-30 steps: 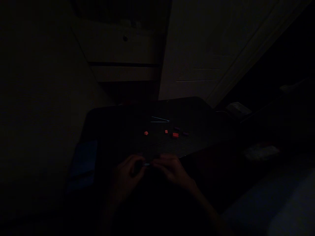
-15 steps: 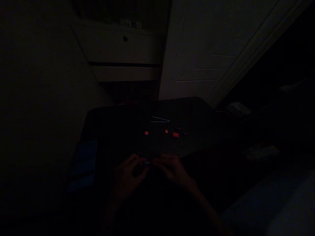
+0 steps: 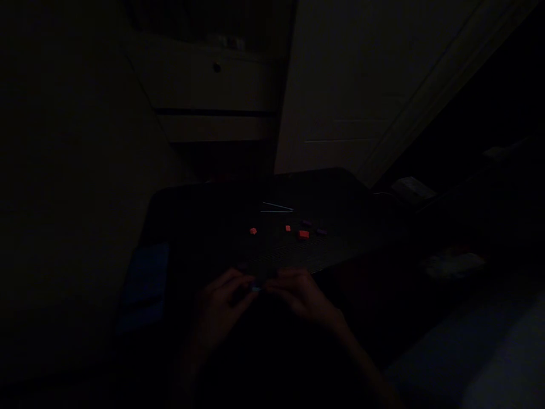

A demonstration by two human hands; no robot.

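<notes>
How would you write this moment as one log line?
left hand: pinching small pale piece | right hand: beside it, contact unclear | table: tweezers, orange piece, red block | light: very dim

Pale piece (image 3: 256, 289) between 2 hands (image 3: 220, 300)

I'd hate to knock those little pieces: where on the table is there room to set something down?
Though dim, the table looks bare between the blue item and the star-like piece, and beyond the V-shaped tool. It's crowded around the red block and dark pieces, and at the left hand and right hand.
</notes>
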